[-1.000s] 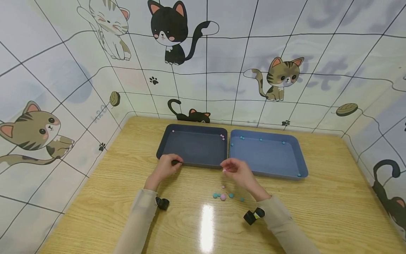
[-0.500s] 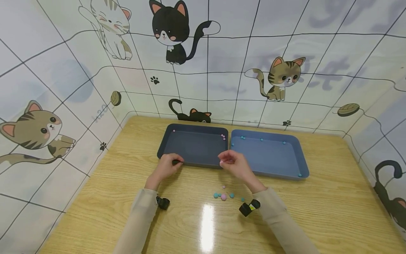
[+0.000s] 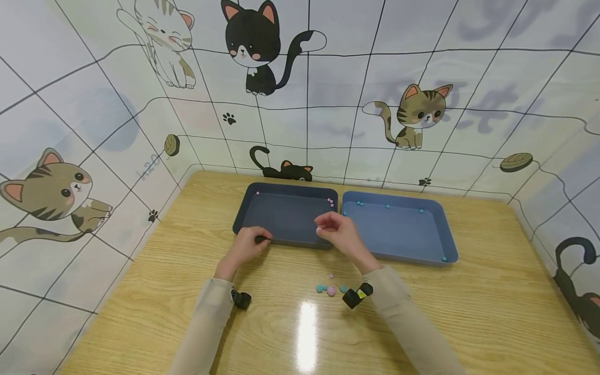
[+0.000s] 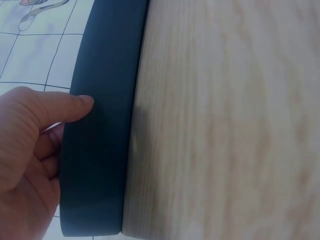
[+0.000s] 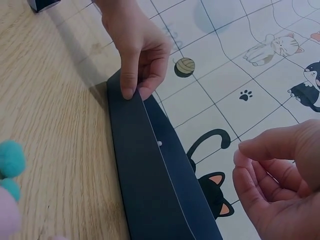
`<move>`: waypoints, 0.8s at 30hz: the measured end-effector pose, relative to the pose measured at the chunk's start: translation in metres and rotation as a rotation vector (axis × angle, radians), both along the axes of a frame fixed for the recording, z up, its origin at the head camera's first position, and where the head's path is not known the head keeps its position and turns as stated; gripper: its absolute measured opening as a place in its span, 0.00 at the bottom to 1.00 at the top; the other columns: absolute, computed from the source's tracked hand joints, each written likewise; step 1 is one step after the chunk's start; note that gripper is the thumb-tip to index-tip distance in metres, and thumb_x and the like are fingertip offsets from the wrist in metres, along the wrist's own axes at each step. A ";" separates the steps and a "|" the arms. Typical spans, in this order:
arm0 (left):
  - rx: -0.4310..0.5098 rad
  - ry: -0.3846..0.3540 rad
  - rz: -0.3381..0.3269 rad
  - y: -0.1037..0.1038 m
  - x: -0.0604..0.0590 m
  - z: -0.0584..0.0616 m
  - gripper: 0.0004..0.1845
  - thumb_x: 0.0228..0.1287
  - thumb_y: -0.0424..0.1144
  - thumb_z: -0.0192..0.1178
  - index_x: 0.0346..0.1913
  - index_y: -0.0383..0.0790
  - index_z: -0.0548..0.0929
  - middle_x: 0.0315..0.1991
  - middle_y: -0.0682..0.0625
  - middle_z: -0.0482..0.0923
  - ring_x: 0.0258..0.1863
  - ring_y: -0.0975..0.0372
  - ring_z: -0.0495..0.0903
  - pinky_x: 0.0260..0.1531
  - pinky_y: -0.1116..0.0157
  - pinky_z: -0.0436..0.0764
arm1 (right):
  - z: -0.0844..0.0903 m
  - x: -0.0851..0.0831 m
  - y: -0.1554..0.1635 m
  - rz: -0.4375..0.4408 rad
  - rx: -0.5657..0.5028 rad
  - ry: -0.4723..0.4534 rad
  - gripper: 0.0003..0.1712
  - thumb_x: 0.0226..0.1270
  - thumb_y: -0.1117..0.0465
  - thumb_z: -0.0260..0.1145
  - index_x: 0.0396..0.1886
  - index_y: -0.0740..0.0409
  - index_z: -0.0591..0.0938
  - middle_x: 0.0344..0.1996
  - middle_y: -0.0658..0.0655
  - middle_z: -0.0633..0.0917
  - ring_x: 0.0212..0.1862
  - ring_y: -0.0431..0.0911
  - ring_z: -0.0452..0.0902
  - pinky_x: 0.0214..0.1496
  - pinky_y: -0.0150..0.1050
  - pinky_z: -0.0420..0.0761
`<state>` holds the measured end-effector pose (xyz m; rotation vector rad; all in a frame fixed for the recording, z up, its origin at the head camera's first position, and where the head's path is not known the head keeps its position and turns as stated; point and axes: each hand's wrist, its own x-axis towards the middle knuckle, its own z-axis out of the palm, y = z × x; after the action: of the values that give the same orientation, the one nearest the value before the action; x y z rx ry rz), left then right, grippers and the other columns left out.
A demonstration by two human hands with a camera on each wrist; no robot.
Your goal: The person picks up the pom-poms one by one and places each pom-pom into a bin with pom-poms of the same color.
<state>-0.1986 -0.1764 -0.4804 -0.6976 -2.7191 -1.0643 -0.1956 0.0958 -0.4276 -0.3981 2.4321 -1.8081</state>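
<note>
Right hand [image 3: 335, 232] moved over dark tray [image 3: 286, 214], shallow, matte, rectangular

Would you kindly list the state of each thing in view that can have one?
left hand: grips the near rim of the dark tray.
right hand: fingers pinched together above the dark tray; any pom-pom between them is hidden.
dark tray: flat on the table, a few pink pom-poms inside.
blue tray: flat, touching the dark tray, holding teal pom-poms.
loose pom-poms: lying on the table.

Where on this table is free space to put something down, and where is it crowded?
Bare wood lies left of the dark tray, right of the blue tray, and along the near edge. Crowded: the pompoms in front of the trays, between the left hand and right hand.
</note>
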 end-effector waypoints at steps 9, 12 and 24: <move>0.003 0.008 0.003 -0.001 -0.001 -0.002 0.04 0.56 0.25 0.63 0.33 0.35 0.86 0.33 0.45 0.83 0.35 0.54 0.82 0.38 0.59 0.81 | 0.005 -0.008 -0.013 -0.023 -0.038 -0.022 0.14 0.60 0.73 0.64 0.46 0.73 0.78 0.42 0.71 0.80 0.43 0.58 0.78 0.42 0.35 0.80; -0.001 0.011 0.006 -0.001 -0.001 -0.002 0.04 0.56 0.26 0.63 0.33 0.35 0.86 0.33 0.45 0.83 0.35 0.54 0.82 0.38 0.58 0.81 | -0.005 -0.016 -0.016 -0.029 -0.051 -0.016 0.14 0.60 0.71 0.65 0.46 0.72 0.79 0.41 0.68 0.81 0.42 0.55 0.78 0.42 0.35 0.79; -0.008 -0.001 0.015 0.000 0.002 0.000 0.04 0.56 0.26 0.63 0.34 0.36 0.86 0.33 0.46 0.83 0.36 0.54 0.82 0.38 0.58 0.81 | -0.010 -0.032 -0.027 -0.094 -0.038 -0.042 0.13 0.60 0.71 0.65 0.45 0.70 0.80 0.38 0.61 0.81 0.40 0.50 0.77 0.42 0.37 0.79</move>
<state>-0.1970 -0.1760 -0.4806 -0.6774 -2.7265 -1.0518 -0.2272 0.0684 -0.4372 -0.2499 2.4308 -1.8813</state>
